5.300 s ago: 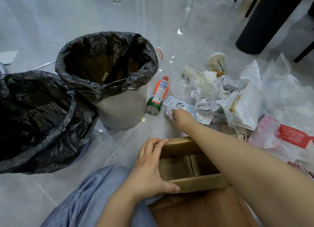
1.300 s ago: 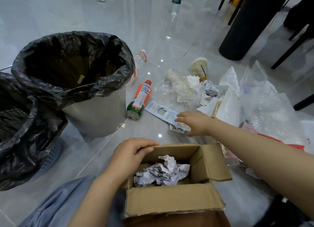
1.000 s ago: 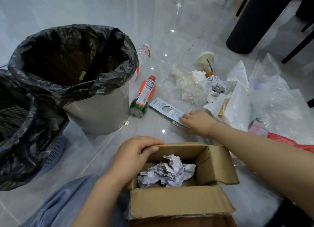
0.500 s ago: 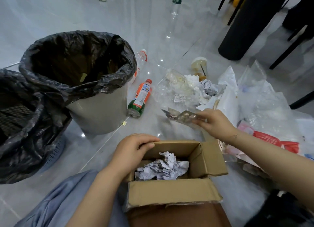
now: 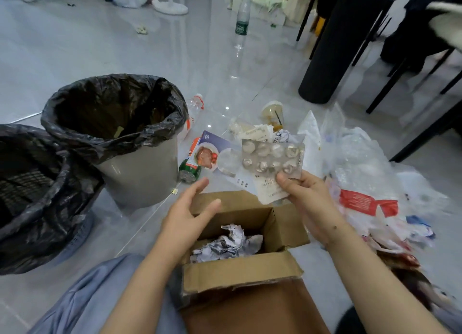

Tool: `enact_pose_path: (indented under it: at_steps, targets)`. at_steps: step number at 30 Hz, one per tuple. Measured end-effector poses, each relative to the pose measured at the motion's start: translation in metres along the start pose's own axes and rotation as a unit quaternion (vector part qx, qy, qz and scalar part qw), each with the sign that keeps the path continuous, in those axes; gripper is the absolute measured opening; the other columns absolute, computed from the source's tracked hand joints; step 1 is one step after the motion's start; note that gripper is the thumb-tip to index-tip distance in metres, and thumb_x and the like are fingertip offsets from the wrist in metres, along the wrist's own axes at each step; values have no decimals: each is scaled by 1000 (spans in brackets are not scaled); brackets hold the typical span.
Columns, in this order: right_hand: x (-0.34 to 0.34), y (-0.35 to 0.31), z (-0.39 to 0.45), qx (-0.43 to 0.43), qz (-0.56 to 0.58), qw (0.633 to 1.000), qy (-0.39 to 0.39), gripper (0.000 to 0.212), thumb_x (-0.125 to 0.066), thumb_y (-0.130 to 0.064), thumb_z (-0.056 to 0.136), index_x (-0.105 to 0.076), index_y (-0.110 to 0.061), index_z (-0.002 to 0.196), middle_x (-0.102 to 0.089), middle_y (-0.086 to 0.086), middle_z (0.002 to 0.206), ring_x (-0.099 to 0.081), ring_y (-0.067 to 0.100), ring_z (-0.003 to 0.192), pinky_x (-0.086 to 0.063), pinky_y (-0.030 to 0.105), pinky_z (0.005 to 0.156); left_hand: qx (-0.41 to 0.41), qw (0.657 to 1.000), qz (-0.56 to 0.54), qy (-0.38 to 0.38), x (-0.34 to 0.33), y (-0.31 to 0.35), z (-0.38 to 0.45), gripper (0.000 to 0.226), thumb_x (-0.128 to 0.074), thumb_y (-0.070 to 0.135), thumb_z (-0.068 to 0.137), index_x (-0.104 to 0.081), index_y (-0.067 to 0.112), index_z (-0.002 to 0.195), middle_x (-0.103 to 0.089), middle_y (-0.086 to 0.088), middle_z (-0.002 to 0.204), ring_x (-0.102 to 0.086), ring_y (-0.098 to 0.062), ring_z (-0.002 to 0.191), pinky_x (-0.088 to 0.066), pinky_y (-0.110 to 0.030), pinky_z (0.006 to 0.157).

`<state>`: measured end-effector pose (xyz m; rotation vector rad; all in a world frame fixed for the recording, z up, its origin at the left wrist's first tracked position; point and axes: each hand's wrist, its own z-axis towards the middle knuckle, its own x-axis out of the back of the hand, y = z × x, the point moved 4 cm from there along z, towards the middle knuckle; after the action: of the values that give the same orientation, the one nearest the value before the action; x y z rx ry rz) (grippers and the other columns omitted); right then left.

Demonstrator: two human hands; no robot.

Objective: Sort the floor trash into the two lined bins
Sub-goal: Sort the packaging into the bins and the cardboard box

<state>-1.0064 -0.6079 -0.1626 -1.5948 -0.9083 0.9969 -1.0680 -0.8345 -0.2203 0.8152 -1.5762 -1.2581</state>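
The right hand (image 5: pixel 303 193) pinches a blister pack (image 5: pixel 272 156) and a paper slip (image 5: pixel 268 187) by their lower edge, raised above the cardboard box (image 5: pixel 240 271); the pack's long axis runs left to right. The left hand (image 5: pixel 186 212) hovers released, fingers (image 5: pixel 200 186) straight, just left of the pack and nearer the bins. The grey lined bin (image 5: pixel 140 176) lies well to the left, the second lined bin (image 5: pixel 37 208) beyond it. A card sleeve (image 5: pixel 212 151) and an orange bottle (image 5: pixel 191 167) lie between on the floor (image 5: pixel 75 46), below any carrying path.
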Motion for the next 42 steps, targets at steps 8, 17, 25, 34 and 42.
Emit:
enact_pose_path:
  at_steps: [8, 17, 25, 34, 42]
  targets:
    - [-27, 38, -29, -46, 158, 986, 32, 18, -55, -6, 90, -67, -1, 102, -74, 9, 97, -71, 16, 88, -57, 22, 70, 87, 911, -403, -9, -32, 45, -8, 62, -67, 10, 85, -39, 14, 140, -68, -10, 121, -65, -23, 112, -53, -36, 95]
    - [-45, 62, -46, -81, 136, 984, 75, 19, -65, -10, 86, -68, 0, 103, -73, 15, 97, -71, 23, 86, -58, 27, 67, 90, 943, -315, 64, -38, 20, -27, 58, -67, -11, 80, -48, 16, 127, -72, -10, 108, -70, -25, 99, -58, -38, 81]
    - [-37, 53, -51, -47, 87, 990, 97, 10, -65, -9, 87, -70, -6, 95, -75, 8, 88, -68, 11, 69, -48, 19, 48, 93, 948, -293, 77, -20, 11, -26, 58, -67, -9, 82, -47, 19, 129, -73, -5, 107, -70, -21, 99, -57, -40, 86]
    - [-9, 28, -50, 41, -315, 948, 13, 19, -65, -20, 89, -71, -9, 75, -64, -9, 63, -53, -7, 57, -40, 9, 58, 81, 952, -270, 121, 4, 5, -22, 51, -64, -10, 84, -51, 19, 122, -71, -4, 108, -70, -15, 96, -59, -27, 72]
    - [-9, 6, -51, 119, -283, 950, 50, 8, -69, -11, 84, -68, -12, 76, -67, -5, 71, -60, 2, 68, -50, 19, 69, 80, 953, -271, 108, 3, 6, -20, 51, -63, -10, 84, -52, 18, 125, -72, -3, 108, -70, -14, 97, -59, -26, 72]
